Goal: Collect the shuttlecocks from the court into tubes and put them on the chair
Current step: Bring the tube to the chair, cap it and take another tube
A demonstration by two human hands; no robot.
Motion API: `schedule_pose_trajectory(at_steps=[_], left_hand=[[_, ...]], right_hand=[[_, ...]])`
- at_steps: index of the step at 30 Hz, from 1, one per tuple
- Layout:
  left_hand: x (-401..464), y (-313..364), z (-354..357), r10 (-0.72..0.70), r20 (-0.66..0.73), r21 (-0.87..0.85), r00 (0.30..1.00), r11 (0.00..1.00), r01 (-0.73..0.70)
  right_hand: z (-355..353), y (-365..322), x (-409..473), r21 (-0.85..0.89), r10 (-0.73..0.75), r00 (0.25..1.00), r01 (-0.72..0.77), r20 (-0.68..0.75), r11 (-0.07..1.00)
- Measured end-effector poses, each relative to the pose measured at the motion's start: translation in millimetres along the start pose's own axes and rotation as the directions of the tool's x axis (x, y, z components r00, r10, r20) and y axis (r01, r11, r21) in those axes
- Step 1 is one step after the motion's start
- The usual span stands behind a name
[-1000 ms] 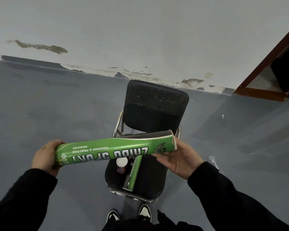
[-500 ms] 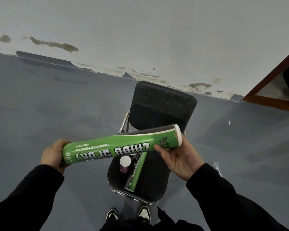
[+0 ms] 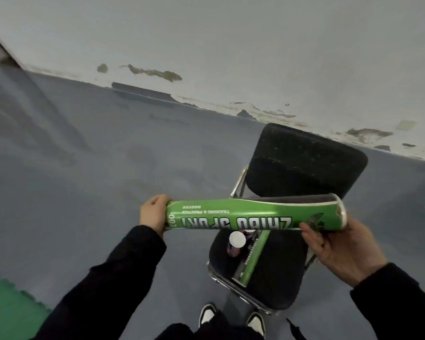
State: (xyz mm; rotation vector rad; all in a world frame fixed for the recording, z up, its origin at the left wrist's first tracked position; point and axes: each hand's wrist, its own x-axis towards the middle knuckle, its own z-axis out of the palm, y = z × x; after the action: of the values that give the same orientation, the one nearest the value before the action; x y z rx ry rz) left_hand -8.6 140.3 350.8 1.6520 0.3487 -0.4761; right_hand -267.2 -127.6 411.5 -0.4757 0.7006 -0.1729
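Your two shoes (image 3: 231,317) show at the bottom, toes close to the chair. Your black sleeves reach out in front of you. Your left hand (image 3: 155,214) wraps around the left end of a long green shuttlecock tube (image 3: 253,215). Your right hand (image 3: 339,246) holds the right end from below, with the thumb on the side of the tube and the fingers curled under it. The tube lies almost flat between your hands, right over the seat of the black chair (image 3: 275,271). It has a white rim on the right end and white letters on its side, upside down to you.

On the seat under it lies another green tube (image 3: 254,256), a thinner one, pointing toward you. Just beside it on the left stands a small can (image 3: 236,244) with a white top.

Past the chair is the gray floor (image 3: 96,168). A bit of green mat (image 3: 8,305) shows at the bottom left. Farthest off is a white wall (image 3: 231,45) with peeling paint along its bottom.
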Motion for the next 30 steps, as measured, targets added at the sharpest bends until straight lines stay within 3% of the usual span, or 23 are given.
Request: schedule_pose_trajectory(at_steps=[8,11,13,15,24,30], left_hand=[[-9,24,17,0.157,0.081,0.011,0.984,0.987,-0.158],[-11,39,20,0.230,0.103,0.008,0.968,0.973,-0.232],[-9,47,19,0.246,0.109,0.015,0.963,0.968,-0.249],[-8,53,17,0.251,0.103,0.026,0.963,0.967,-0.255],[10,62,8,0.257,0.052,0.066,0.965,0.963,-0.260],[25,56,15,0.235,0.024,0.109,0.972,0.966,-0.236]], right_hand=[[-11,2,8,0.152,0.039,0.978,-0.008,-0.203,0.988],[-17,3,8,0.179,0.098,0.989,-0.077,-0.114,0.981],[-14,3,6,0.160,0.044,0.999,-0.047,0.018,0.986],[-5,3,2,0.136,-0.011,0.998,0.004,0.057,0.991],[11,10,9,0.234,0.036,0.994,-0.011,-0.105,0.972],[14,9,10,0.239,0.054,0.995,-0.032,-0.086,0.971]])
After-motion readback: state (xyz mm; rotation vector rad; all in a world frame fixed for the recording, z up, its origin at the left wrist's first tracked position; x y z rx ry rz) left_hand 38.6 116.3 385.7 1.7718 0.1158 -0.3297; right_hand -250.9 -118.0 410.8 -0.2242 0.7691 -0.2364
